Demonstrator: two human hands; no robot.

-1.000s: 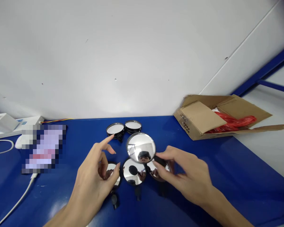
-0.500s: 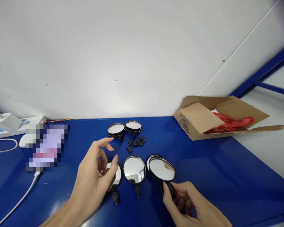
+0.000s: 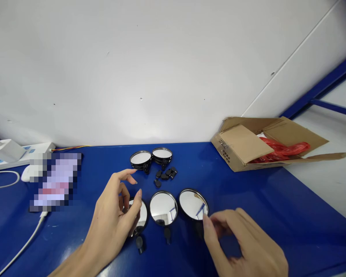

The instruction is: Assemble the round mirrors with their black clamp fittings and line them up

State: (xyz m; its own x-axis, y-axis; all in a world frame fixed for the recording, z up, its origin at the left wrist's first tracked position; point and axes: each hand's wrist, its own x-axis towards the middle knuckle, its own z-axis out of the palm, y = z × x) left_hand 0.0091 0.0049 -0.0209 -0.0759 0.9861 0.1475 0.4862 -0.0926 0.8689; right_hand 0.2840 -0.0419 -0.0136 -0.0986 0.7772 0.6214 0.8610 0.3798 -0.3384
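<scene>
Right hand (image 3: 242,242) hangs loosely open and empty, its fingertips (image 3: 204,217) just beside the rim of a round convex mirror (image 3: 193,204). Left hand (image 3: 111,223) half-curls at the edge of another mirror (image 3: 138,217); whether it has hold, I cannot tell. Along the back edge of the blue counter (image 3: 248,200), toward the right corner, sits an open cardboard box (image 3: 223,152) with a red plastic bag (image 3: 282,148) inside. A third mirror (image 3: 163,208) lies between the two hands, while two more mirrors (image 3: 140,157) stand near the back edge, beside small black parts (image 3: 164,174).
</scene>
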